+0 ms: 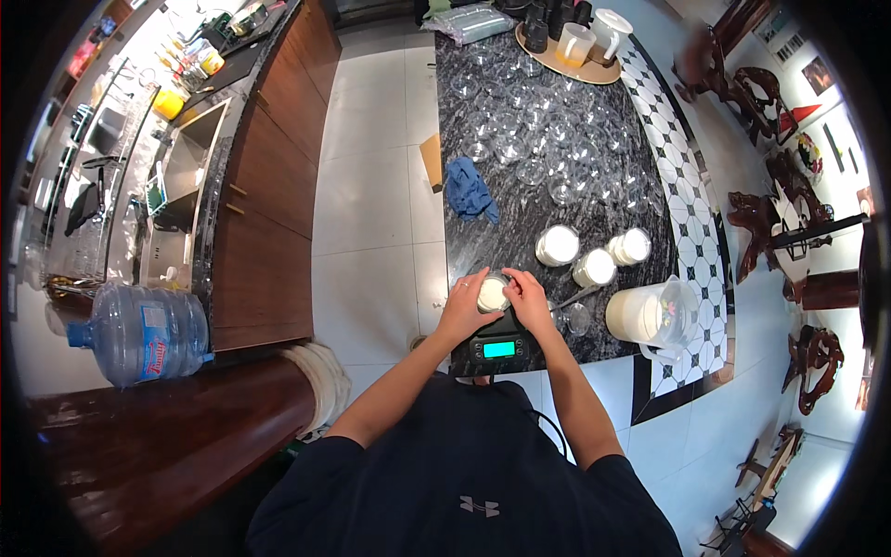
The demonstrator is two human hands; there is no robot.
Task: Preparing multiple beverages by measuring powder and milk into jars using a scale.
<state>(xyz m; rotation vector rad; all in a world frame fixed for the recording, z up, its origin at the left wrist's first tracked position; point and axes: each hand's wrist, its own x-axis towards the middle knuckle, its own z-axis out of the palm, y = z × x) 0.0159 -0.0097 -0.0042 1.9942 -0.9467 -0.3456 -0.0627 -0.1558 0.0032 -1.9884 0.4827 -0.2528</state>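
Both of my hands meet around a small clear cup (493,294) filled with a creamy white substance. My left hand (463,306) holds its left side, and my right hand (527,301) has its fingers on the right rim. The cup is at the black digital scale (498,349), whose display is lit; my hands hide whether it rests on the platform. To the right of my right hand lies a metal spoon (579,295), with a small clear round piece (578,319) beside it. Several white-filled cups (558,245) stand beyond, some apparently stacked. A plastic pitcher (637,317) holds pale liquid.
Many clear cups or lids (532,125) cover the far part of the dark stone countertop (480,244). A crumpled blue cloth (469,189) lies near its left edge. Farther back, a round tray (592,73) carries jugs. Across the aisle is a sink (198,150).
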